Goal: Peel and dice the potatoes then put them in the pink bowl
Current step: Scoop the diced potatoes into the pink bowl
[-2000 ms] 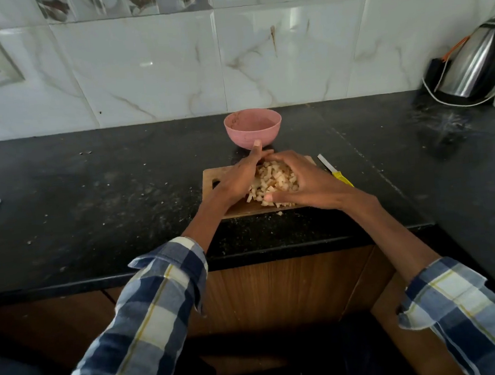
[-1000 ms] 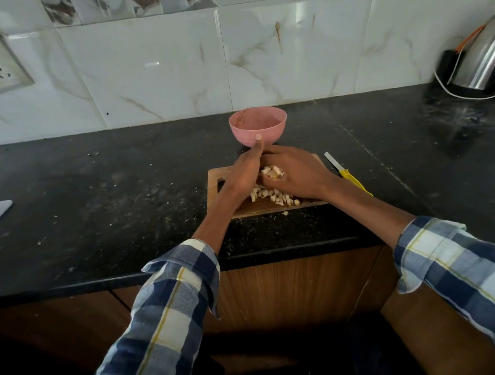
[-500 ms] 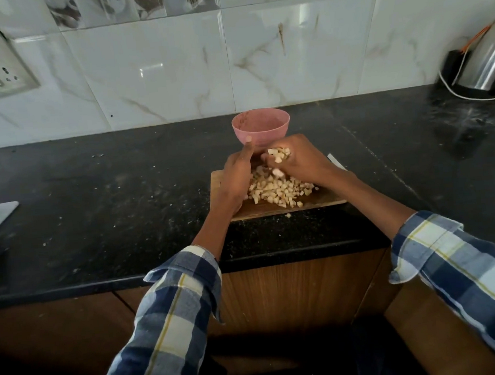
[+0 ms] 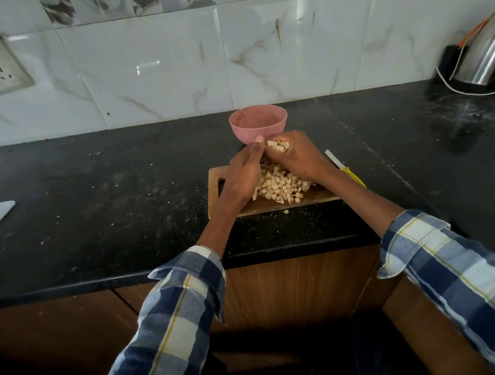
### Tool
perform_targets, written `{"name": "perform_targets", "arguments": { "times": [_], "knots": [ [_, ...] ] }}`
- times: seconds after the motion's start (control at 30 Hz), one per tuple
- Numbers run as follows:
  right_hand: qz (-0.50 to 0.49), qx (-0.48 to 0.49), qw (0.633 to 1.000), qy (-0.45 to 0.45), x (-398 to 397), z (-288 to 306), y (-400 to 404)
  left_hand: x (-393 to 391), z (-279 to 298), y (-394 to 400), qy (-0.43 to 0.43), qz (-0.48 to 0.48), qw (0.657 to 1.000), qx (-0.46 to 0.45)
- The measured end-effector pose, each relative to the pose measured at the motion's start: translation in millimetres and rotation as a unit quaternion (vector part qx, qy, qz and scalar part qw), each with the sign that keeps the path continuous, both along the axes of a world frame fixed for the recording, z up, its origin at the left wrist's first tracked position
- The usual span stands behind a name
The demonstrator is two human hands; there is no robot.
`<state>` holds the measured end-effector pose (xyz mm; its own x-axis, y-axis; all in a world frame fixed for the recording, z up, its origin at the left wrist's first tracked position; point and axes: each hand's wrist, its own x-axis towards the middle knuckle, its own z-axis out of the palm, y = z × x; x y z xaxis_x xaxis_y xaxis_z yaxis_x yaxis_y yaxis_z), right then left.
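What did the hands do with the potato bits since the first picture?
Both hands went from cupping the pile on the cutting board to lifting a scoop of diced potato up toward the pink bowl. The right hand holds most of it. The rest of the pile, bowl and knife stayed put.

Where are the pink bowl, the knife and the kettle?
pink bowl (image 4: pixel 258 131): head view, front outer wall.
knife (image 4: pixel 333 158): head view, white blade beside the board.
kettle (image 4: pixel 489 53): head view, shiny steel body.
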<state>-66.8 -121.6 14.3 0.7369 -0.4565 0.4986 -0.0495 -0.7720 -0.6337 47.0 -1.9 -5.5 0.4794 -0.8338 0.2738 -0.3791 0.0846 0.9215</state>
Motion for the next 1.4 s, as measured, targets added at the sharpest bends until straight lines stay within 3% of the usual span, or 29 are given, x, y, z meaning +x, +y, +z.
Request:
{"name": "perform_targets", "arguments": {
  "times": [0.2, 0.37, 0.53, 0.6, 0.7, 0.87, 1.07, 1.27, 1.4],
  "knots": [
    [0.01, 0.035, 0.999, -0.02, -1.1, 3.5, -2.4, 1.6, 0.8, 0.7, 0.035, 0.02, 0.998, -0.039],
    [0.037, 0.145, 0.989, -0.017, -7.4, 18.0, -0.5, 7.9, 9.1, 3.4, 0.124, 0.048, 0.989, -0.067],
    [0.046, 0.23, 0.972, -0.028, -10.9, 24.8, -9.0, 11.6, 15.1, -7.9, 0.113, 0.072, 0.987, -0.083],
    [0.048, 0.246, 0.968, -0.026, -12.0, 27.7, -7.8, 18.9, 16.3, -15.7, 0.046, 0.128, 0.986, -0.094],
    [0.032, 0.237, 0.971, -0.019, -13.5, 29.1, -4.1, 29.5, 21.1, -22.8, -0.125, 0.174, 0.975, -0.058],
    [0.017, 0.237, 0.971, -0.016, -11.3, 26.8, -3.1, 36.0, 22.7, -37.6, -0.237, 0.168, 0.954, 0.067],
    [0.006, 0.231, 0.973, -0.011, -9.9, 28.0, -1.0, 46.5, 11.6, -50.6, -0.269, 0.157, 0.947, 0.076],
    [0.001, 0.288, 0.957, -0.037, -4.5, 40.8, 0.0, 46.6, 7.6, -38.8, -0.306, 0.151, 0.937, 0.067],
    [-0.042, 0.311, 0.949, -0.001, 16.3, 65.1, -11.2, 46.0, 8.1, -29.1, -0.319, 0.152, 0.935, 0.034]
  ]
}}
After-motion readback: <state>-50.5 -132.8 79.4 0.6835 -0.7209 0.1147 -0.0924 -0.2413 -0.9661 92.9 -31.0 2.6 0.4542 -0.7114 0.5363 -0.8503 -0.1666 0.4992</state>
